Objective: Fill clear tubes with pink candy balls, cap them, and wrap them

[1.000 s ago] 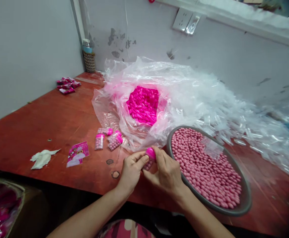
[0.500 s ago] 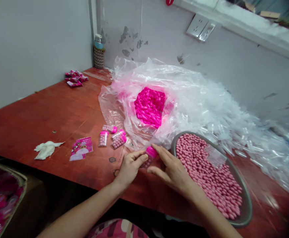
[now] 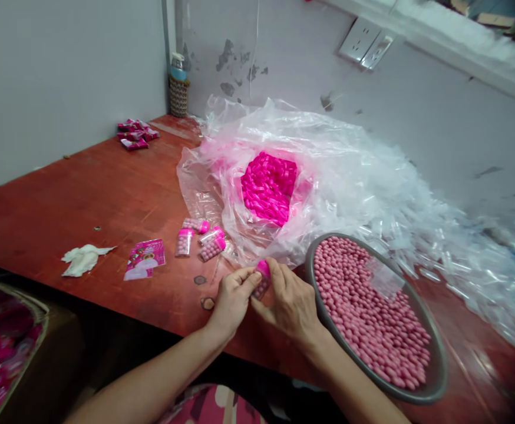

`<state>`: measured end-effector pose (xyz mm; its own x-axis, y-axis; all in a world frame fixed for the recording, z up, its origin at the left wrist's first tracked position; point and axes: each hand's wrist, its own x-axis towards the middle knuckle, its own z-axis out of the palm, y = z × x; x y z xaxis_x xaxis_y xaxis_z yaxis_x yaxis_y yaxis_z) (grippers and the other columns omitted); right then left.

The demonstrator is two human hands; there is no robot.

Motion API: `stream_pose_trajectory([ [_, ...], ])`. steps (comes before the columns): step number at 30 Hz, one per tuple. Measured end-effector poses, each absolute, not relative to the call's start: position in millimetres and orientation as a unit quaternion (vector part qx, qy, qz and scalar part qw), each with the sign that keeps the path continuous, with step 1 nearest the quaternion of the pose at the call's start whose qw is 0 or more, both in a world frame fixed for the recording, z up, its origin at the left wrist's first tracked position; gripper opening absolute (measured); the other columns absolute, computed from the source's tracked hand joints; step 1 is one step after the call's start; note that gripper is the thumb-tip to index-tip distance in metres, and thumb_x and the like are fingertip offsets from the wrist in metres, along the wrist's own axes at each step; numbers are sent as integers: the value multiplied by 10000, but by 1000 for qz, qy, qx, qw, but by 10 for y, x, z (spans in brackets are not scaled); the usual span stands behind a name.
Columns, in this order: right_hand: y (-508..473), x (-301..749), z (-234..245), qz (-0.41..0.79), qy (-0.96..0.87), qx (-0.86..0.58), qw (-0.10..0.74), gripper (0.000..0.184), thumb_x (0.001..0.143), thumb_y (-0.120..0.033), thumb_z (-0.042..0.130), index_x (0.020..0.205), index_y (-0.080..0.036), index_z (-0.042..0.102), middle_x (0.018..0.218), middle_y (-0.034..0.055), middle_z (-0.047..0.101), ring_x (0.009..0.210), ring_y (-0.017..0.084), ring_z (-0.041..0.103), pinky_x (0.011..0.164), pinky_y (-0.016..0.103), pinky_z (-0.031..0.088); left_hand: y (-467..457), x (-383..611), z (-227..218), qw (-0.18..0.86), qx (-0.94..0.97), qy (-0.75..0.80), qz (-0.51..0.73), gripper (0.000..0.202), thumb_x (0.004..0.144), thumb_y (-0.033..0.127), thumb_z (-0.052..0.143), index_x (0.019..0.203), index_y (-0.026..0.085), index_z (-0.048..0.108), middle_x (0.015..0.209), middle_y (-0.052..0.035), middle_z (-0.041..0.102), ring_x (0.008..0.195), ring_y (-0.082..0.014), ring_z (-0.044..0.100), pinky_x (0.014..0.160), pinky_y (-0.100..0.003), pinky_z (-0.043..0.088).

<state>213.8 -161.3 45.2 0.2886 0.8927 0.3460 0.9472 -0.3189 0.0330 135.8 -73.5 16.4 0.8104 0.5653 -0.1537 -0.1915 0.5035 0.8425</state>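
Observation:
Between my two hands is a small clear jar point(image 3: 261, 287) of pink balls, topped by a pink cap point(image 3: 263, 268). My left hand point(image 3: 232, 297) pinches it from the left with thumb and fingers. Curled around its right side, my right hand point(image 3: 291, 301) has its fingers at the cap and its thumb low by the body. Several similar filled jars point(image 3: 184, 242) stand or lie on the table just beyond. To the right, an oval grey basin point(image 3: 438, 368) holds many pink balls point(image 3: 367, 312), with a clear plastic piece point(image 3: 385, 278) on top.
An open plastic bag point(image 3: 204, 176) of pink caps point(image 3: 268, 187) lies ahead, beside a heap of clear plastic containers point(image 3: 416, 218). A printed pink sheet point(image 3: 145, 259) and crumpled tissue point(image 3: 84, 259) lie left on the red table point(image 3: 40, 200). A box of pink packets point(image 3: 1, 347) stands lower left.
My right hand has moved left and closed in on the jar, its fingers now against the cap. My left hand keeps its hold. The view has shifted slightly.

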Motion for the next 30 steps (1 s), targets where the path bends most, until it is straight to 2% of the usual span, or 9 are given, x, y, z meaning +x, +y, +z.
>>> stream_pose_trajectory([
  [4,-1584,2161,549,-107,-589,-795,97,693,731,-404,543,1296,-94,286,1108,175,547,977,279,545,780,399,471,-584,1323,115,822,491,192,215,318,764,301,543,1002,109,631,821,-63,668,736,-162,589,697,-267,446],
  [7,-1530,2333,729,-71,-602,-788,110,806,718,-447,569,1346,-123,182,1199,179,503,1043,272,523,780,395,477,-345,1267,51,703,621,238,251,317,759,323,535,1014,163,635,933,-63,674,867,-206,594,784,-312,444],
  [8,-1494,2436,794,-71,-598,-791,113,765,736,-438,555,1342,-135,199,1192,172,514,1034,264,532,768,388,479,-250,1251,25,644,672,254,261,306,761,329,527,1008,186,639,956,-59,673,895,-217,592,802,-326,440],
  [10,-1377,2701,912,-75,-574,-808,107,578,788,-392,510,1285,-157,332,1120,140,573,978,248,567,752,370,474,-61,1234,-35,526,757,273,275,296,781,331,493,1014,217,635,985,-59,668,919,-227,595,812,-349,443],
  [13,-1093,3150,1018,-38,-551,-831,67,322,837,-334,453,1107,-174,525,977,82,646,871,206,609,734,299,454,165,1245,-140,390,826,272,304,303,815,271,437,1055,200,608,1044,-79,643,954,-223,588,829,-368,448],
  [17,-632,3600,984,-10,-522,-853,-28,263,854,-259,414,1040,-163,574,975,83,650,895,192,597,744,257,416,329,1271,-273,272,864,255,339,313,822,168,402,1064,140,597,1060,-112,628,1022,-236,546,902,-424,411],
  [21,-242,3784,800,6,-516,-854,-66,238,821,-216,445,984,-145,603,965,113,648,885,225,594,701,278,417,367,1245,-305,230,870,252,356,327,816,144,409,1097,152,576,1120,-111,597,1105,-249,487,930,-468,390],
  [25,-16,3815,673,24,-513,-854,-85,225,787,-200,476,957,-131,605,955,132,645,866,239,594,653,279,421,285,1191,-204,243,864,242,368,318,825,178,425,1110,168,567,1123,-90,596,1108,-234,486,940,-447,397],
  [30,-353,3866,1006,32,-514,-854,-76,288,790,-244,495,1058,-164,565,1030,90,626,930,211,568,711,257,406,131,1158,-83,294,844,211,394,303,812,222,475,1096,188,575,1091,-64,615,1052,-219,534,941,-401,410],
])
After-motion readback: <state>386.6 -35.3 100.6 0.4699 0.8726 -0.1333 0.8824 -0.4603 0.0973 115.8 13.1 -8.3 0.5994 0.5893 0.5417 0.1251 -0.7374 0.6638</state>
